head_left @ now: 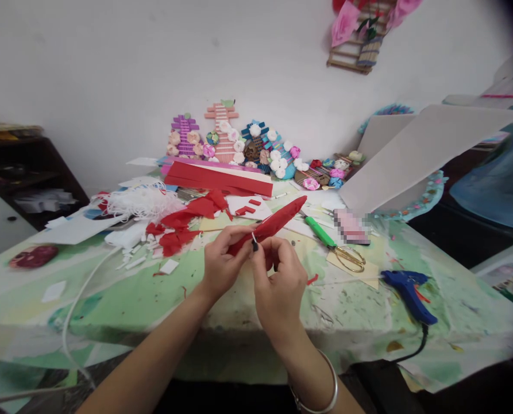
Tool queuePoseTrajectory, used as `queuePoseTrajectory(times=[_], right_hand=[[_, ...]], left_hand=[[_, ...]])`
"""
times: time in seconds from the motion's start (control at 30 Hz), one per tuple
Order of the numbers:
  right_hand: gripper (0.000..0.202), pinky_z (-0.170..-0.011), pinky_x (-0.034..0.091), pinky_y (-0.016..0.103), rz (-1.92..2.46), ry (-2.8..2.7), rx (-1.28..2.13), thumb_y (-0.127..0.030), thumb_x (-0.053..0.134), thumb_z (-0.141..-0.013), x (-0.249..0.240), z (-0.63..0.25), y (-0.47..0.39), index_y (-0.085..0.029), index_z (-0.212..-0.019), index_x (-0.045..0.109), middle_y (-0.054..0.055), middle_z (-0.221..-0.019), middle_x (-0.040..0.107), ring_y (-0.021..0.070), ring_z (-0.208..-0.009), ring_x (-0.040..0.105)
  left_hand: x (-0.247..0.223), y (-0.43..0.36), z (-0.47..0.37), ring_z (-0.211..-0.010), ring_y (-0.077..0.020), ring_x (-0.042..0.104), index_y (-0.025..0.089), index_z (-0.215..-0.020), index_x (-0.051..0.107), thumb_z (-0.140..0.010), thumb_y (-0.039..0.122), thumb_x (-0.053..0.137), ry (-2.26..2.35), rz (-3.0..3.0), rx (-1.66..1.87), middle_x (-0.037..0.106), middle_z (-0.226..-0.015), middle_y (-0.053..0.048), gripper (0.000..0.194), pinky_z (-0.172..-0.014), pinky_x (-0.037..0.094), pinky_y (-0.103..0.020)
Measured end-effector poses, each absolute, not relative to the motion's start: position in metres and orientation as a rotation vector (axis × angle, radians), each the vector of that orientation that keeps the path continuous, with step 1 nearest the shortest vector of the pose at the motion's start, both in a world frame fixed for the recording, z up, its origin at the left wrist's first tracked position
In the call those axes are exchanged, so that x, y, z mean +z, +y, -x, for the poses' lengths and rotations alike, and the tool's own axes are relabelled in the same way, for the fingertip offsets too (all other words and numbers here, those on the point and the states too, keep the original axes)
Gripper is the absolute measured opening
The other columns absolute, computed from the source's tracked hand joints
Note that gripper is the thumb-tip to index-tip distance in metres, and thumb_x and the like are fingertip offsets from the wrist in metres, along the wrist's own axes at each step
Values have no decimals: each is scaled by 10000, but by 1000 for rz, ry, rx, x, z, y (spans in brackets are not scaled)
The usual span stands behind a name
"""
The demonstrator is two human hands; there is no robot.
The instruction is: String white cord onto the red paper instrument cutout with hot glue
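Over the front of the table, my left hand [226, 261] is closed on the lower left end of a long, narrow red piece [282, 218], which slants up to the right. My right hand [280, 276] is beside it, thumb and fingers pinched at a small white strip [254, 236] with a dark tip, against the red piece. Whether the right fingers also grip the red piece is hidden. Red crumpled scraps [181, 221] lie behind my left hand, and flat red strips [222, 181] lie farther back.
Gold-handled scissors [350, 259], a green-handled tool [320, 231] and a blue glue gun [411, 296] lie to the right. White string [139, 201] is heaped at the left. Decorated crafts [224, 135] lean on the wall. A white cord [69, 328] hangs over the front edge.
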State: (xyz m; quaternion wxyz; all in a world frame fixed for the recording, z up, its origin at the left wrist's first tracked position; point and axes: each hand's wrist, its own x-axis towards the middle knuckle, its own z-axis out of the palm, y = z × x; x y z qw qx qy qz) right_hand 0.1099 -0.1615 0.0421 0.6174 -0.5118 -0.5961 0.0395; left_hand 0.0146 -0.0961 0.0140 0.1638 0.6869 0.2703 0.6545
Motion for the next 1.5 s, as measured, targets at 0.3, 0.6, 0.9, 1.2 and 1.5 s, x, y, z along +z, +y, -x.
queuePoseTrajectory(times=[0.3, 0.6, 0.9, 1.2, 1.5], right_hand=[[81, -616, 403, 243, 1157, -1380, 176, -180, 481, -890, 35, -115, -160, -181, -818, 518, 8, -757, 557, 121, -675, 511], [64, -649, 409, 241, 1149, -1372, 125, -155, 491, -890, 35, -124, -157, -177, -836, 518, 5, -775, 566, 117, -704, 523], [62, -657, 409, 258, 1165, -1360, 130, -171, 487, -892, 24, -126, -139, -180, -836, 511, 12, -780, 574, 131, -707, 534], [74, -661, 404, 273, 1163, -1333, 186, -199, 492, -889, 23, -124, -134, -177, -822, 517, 16, -771, 566, 142, -713, 532], [78, -692, 412, 296, 1154, -1325, 322, -219, 469, -894, 23, -125, -135, -180, -850, 522, 29, -810, 577, 159, -752, 543]], left_hand=[[11, -93, -14, -935, -133, 677, 189, -987, 610, -826, 103, 601, 700, -1877, 1873, 703, -1019, -34, 183, -815, 553, -206], [11, -95, -15, -957, -163, 676, 177, -991, 611, -835, 138, 601, 745, -1889, 1855, 699, -1044, -61, 162, -845, 560, -258], [12, -96, -15, -935, -157, 683, 165, -981, 614, -828, 139, 614, 765, -1900, 1864, 707, -1024, -66, 155, -836, 561, -241], [12, -96, -14, -922, -153, 685, 166, -971, 622, -830, 148, 607, 763, -1911, 1869, 710, -1001, -62, 143, -828, 565, -243], [10, -94, -14, -936, -147, 681, 175, -983, 616, -827, 134, 611, 714, -1879, 1869, 707, -1019, -56, 162, -844, 559, -240]])
